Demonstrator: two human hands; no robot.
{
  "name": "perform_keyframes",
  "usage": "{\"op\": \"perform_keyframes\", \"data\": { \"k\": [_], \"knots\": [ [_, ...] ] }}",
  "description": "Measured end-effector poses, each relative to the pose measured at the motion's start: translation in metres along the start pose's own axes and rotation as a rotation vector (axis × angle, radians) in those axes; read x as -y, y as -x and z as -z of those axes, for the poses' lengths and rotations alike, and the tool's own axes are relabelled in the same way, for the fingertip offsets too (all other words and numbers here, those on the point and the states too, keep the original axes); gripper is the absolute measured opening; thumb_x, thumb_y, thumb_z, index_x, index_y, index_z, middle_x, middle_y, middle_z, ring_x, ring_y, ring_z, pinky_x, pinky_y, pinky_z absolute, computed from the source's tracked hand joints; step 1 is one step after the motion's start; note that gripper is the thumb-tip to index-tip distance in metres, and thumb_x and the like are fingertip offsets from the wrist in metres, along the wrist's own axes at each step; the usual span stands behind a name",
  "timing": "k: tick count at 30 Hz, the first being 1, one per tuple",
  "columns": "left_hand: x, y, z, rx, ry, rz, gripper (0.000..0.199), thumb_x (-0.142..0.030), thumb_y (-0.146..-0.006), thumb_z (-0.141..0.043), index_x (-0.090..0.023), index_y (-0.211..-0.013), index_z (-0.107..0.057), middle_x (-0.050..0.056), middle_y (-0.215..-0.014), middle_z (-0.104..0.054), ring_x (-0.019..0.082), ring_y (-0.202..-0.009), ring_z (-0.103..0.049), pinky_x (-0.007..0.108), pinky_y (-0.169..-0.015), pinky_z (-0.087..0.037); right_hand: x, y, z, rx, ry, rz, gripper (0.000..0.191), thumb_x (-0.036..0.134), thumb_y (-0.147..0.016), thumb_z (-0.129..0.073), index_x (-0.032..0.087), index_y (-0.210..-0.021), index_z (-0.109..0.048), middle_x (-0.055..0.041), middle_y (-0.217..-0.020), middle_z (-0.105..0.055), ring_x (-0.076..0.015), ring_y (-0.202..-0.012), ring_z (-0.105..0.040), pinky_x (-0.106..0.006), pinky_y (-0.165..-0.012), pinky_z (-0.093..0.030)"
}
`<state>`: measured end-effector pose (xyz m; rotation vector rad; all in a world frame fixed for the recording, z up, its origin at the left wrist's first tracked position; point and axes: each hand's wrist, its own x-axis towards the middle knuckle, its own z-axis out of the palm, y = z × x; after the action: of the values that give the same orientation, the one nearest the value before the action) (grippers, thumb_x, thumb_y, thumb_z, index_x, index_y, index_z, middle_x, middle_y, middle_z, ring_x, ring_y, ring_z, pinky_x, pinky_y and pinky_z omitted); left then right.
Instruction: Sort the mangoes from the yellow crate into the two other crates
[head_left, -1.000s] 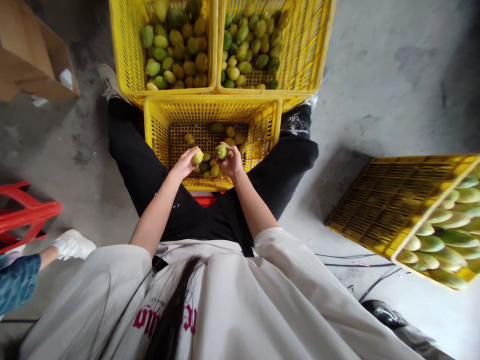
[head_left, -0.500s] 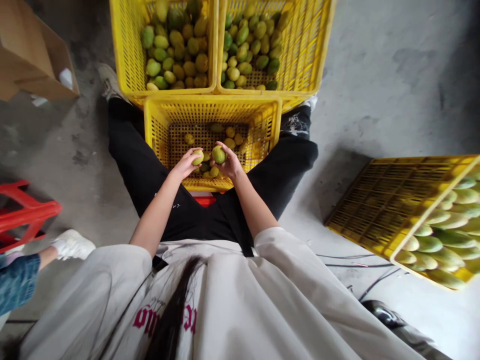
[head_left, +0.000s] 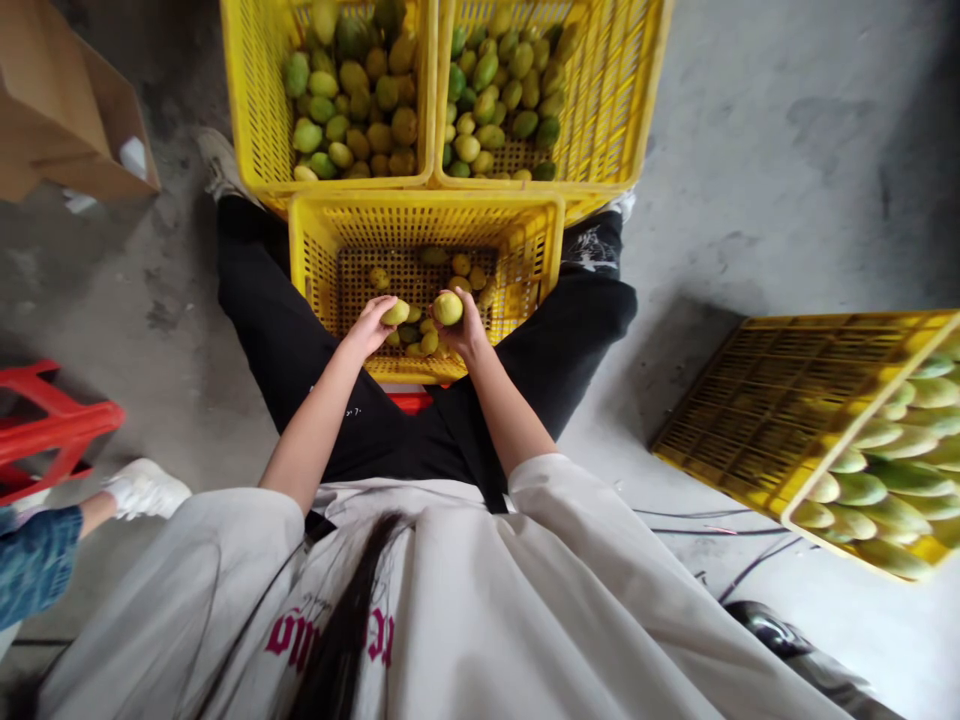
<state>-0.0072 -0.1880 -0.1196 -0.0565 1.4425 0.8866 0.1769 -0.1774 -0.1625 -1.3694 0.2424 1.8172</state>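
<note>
Left hand (head_left: 368,328), right hand (head_left: 467,330), both curled; forearms (head_left: 315,430) angled inward

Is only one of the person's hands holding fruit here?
No, the left hand holds a yellowish fruit and the right hand holds a second fruit.

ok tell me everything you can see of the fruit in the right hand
The fruit is yellow-green and looks round from above, with skin that appears fairly smooth. It seems whole, though its underside is hidden. The right hand grips it, fingers curled around its side, holding it over the nearest yellow crate.
</note>
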Motion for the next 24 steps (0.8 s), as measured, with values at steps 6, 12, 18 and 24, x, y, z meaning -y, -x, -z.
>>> {"op": "perform_keyframes", "data": {
  "k": [6,12,18,24],
  "knots": [
    [0.001,0.001,0.003,0.045,-0.086,0.029,0.031,0.006,-0.094,-0.089,-0.018,-0.086,-0.072,-0.003,-0.075,-0.075,0.008,-0.065,-0.065,0.019,-0.057,-0.039,0.000,0.002,-0.001,-0.072,0.086,0.000,0.047,0.056,-0.098,-0.102,0.028,-0.097,-0.064,0.0035,-0.075,-0.073,-0.0178,-0.072,-0.080,-0.020,-0.047,-0.050],
    [-0.003,0.008,0.003,0.079,-0.063,0.065,0.024,0.001,-0.102,-0.083,-0.021,-0.103,-0.074,-0.005,-0.079,-0.077,0.011,-0.069,-0.072,0.023,-0.074,-0.059,-0.002,0.006,0.001,-0.107,0.160,-0.071,0.026,0.034,-0.101,-0.093,0.027,-0.096,-0.069,0.0056,-0.076,-0.073,-0.0156,-0.067,-0.076,-0.020,-0.051,-0.052],
    [-0.005,0.011,-0.001,0.030,-0.118,0.042,0.033,-0.006,-0.107,-0.089,-0.019,-0.086,-0.067,-0.003,-0.076,-0.073,0.007,-0.064,-0.068,0.019,-0.066,-0.052,-0.007,0.000,-0.001,-0.142,0.116,-0.029,0.030,0.030,-0.102,-0.092,0.028,-0.096,-0.063,0.0058,-0.073,-0.071,-0.0152,-0.067,-0.076,-0.020,-0.056,-0.061],
    [-0.008,0.006,-0.004,-0.158,-0.034,0.077,0.043,-0.025,-0.128,-0.059,-0.020,-0.086,-0.066,-0.003,-0.072,-0.067,0.008,-0.059,-0.063,0.020,-0.069,-0.055,0.000,0.000,0.003,-0.121,-0.079,-0.013,0.013,0.034,-0.112,-0.070,0.026,-0.102,-0.068,0.0005,-0.078,-0.078,-0.0147,-0.070,-0.078,-0.019,-0.064,-0.066]
  ]
}}
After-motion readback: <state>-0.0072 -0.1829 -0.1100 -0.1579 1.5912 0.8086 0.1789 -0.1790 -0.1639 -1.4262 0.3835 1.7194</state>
